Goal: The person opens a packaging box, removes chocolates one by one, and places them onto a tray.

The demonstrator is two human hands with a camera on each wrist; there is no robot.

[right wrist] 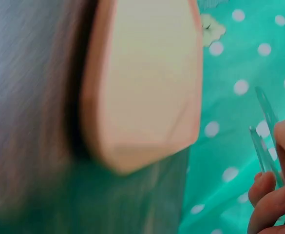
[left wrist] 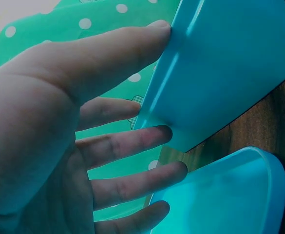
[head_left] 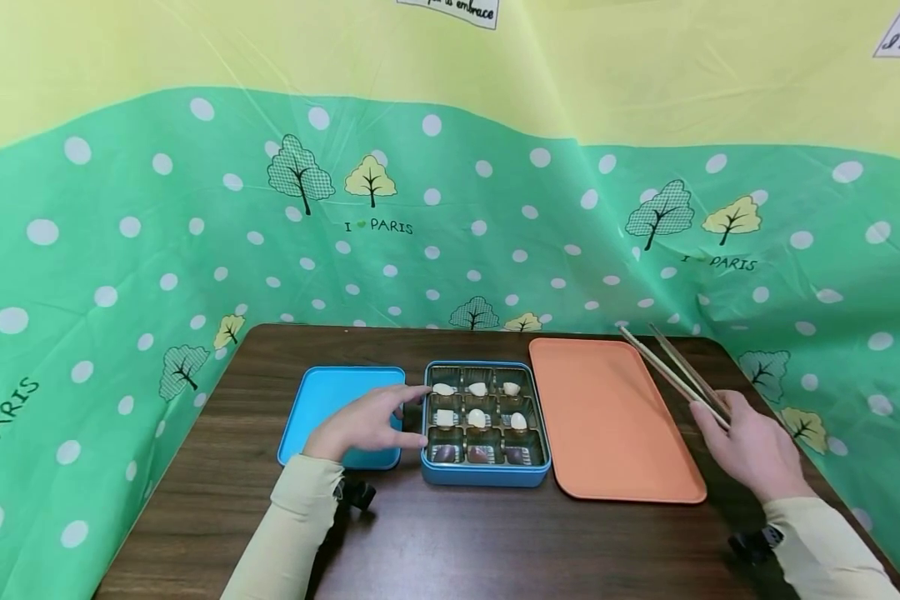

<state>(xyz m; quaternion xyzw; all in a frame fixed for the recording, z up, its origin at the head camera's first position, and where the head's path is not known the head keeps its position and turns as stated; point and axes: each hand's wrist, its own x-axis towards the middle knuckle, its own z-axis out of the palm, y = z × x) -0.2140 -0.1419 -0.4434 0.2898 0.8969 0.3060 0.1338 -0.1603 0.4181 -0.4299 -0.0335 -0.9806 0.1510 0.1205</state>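
Blue box (head_left: 486, 477) sits mid-desk, set back toward the far edge; orange tray (head_left: 615, 417) just right of it, reaching toward the desk's far right corner; shallow blue tray (head_left: 315, 408) just left of it, on the far left part of the desk (head_left: 457, 542); left hand covers part of that tray's right side; orange tray lies between box and right hand; green-and-yellow patterned cloth (head_left: 435, 208) hangs past the desk's far edge.

Counts: 1 box, 9 compartments, 3x3; 6 white pieces (head_left: 477, 418), one each in far and middle rows; dark contents (head_left: 482, 454) in the 3 near compartments, too small to count; 2 flat trays; 2 chopsticks (head_left: 667, 371).

Left hand (head_left: 363, 425) comes in from the near side, fingers extended and spread, thumb touching the box's left wall, not curled round it; right hand (head_left: 753, 442), by the desk's right edge, grips the chopsticks, fingers curled round them; tips apart, pointing toward the far edge, clear of the box.
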